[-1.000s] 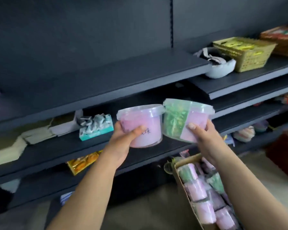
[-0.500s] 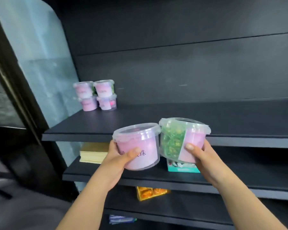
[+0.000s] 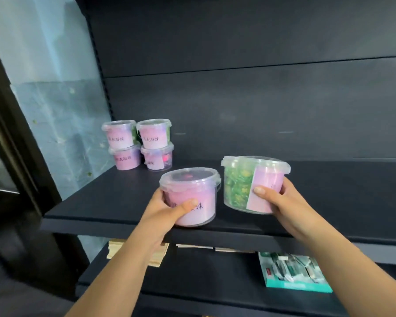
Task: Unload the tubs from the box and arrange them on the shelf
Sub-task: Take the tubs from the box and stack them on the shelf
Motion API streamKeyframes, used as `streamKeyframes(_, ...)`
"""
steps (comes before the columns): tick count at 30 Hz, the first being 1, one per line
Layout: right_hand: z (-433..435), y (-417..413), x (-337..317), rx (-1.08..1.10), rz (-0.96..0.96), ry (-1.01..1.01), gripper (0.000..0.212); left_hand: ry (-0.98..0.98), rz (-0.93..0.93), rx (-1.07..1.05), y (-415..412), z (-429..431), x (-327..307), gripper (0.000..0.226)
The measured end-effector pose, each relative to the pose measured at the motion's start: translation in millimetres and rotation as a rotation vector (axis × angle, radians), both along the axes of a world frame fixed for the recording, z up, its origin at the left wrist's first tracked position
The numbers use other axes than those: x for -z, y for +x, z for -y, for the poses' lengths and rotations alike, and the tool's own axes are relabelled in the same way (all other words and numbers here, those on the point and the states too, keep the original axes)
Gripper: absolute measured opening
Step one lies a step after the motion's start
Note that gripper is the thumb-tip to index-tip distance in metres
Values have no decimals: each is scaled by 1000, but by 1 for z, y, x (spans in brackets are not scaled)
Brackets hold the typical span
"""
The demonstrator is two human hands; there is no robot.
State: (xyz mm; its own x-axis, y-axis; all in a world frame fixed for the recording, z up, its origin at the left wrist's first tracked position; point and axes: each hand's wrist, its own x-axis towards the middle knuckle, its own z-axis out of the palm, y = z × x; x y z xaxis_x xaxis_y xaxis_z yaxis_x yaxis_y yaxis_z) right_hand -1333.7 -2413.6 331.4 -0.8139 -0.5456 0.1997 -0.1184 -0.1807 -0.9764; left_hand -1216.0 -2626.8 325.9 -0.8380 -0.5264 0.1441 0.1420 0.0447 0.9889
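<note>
My left hand [image 3: 164, 210] grips a clear lidded tub with a pink label [image 3: 192, 193], held over the front edge of the dark shelf [image 3: 114, 197]. To its right my right hand [image 3: 281, 202] grips a second tub [image 3: 249, 179] showing green contents and a pink label, slightly higher and a little apart from the first. At the shelf's back left stand several stacked tubs [image 3: 138, 144], two stacks side by side, each two high. The box is out of view.
A pale wall panel [image 3: 55, 88] and dark frame bound the shelf's left end. On the lower shelf lie a teal packet box [image 3: 293, 273] at right and a flat wooden stack [image 3: 114, 250] at left. The shelf's back panel is dark.
Both hands have risen with their tubs to the shelf's level and moved apart. The view turned left from the box to this shelf and has closed in on it.
</note>
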Motion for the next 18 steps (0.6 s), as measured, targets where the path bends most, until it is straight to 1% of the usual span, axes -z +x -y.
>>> streamKeyframes(2,11,-32,-4,-19,1,-11,121,-11,23,-15,-28,17,5,64)
streamKeyframes(5,29,-81,-14,-48,20,-9,119,-56,103,-11,-71,37,9,92)
streamKeyframes(6,36,-97,-17,-58,19,-11,117,-85,136,-11,-87,44,10,97)
streamKeyframes(9,60,-140,-28,-85,1,-46,106,-194,248,0,-127,65,11,101)
streamKeyframes(11,78,-163,-35,-91,4,-79,99,-259,311,-2,-150,77,11,113)
streamKeyframes(12,89,-173,-36,-79,14,-100,100,-290,321,-8,-161,83,14,118)
streamKeyframes(14,110,-188,-38,-37,37,-140,115,-312,324,-17,-179,91,16,118)
streamKeyframes(16,130,-198,-39,-4,38,-165,126,-308,316,-26,-194,98,17,108)
streamKeyframes(18,149,-204,-40,22,19,-163,125,-278,296,-39,-207,105,18,95)
